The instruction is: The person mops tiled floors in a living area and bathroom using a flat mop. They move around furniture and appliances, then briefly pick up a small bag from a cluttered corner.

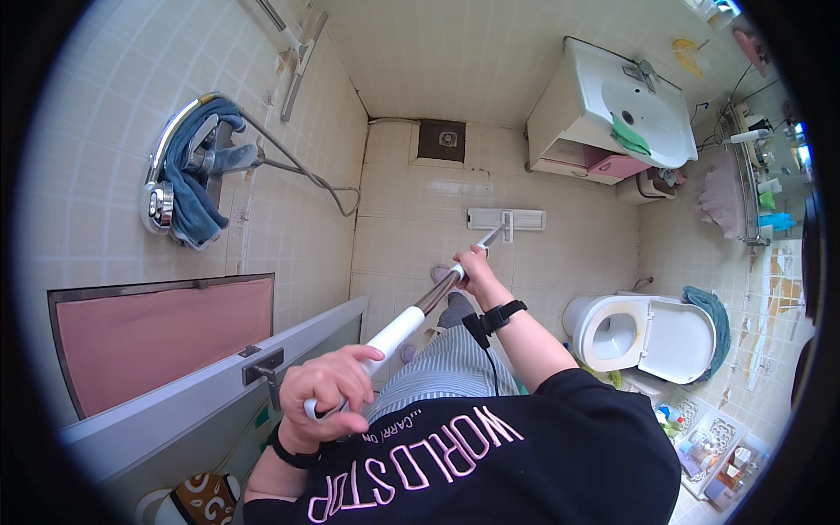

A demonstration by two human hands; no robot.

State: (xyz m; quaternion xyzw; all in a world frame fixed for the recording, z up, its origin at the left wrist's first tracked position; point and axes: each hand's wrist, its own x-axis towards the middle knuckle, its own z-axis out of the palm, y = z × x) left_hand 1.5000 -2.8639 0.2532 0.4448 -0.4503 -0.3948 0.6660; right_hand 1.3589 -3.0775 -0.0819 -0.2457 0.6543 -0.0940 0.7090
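Observation:
A flat mop with a white and metal pole [438, 293] slants away from me across the bathroom. My left hand [331, 392] is wrapped around its white upper grip [398, 336], near the end loop [314, 409]. Further down the pole, my right hand [477, 272] holds the white joint. The mop's wide, flat white head [485, 218] lies on the beige tiled floor [436, 226], beyond my feet. Black straps circle both wrists, and a cable hangs from the right one. My slippers show partly under the pole.
Left are a door [216, 357] with a lever handle and a shower fixture [209, 154] draped with blue cloth. Ahead lies a dark floor-drain recess [430, 146]. A washbasin cabinet [554, 144], a bin [640, 190] and an open toilet [581, 328] stand right; shelves [712, 420] hold bottles.

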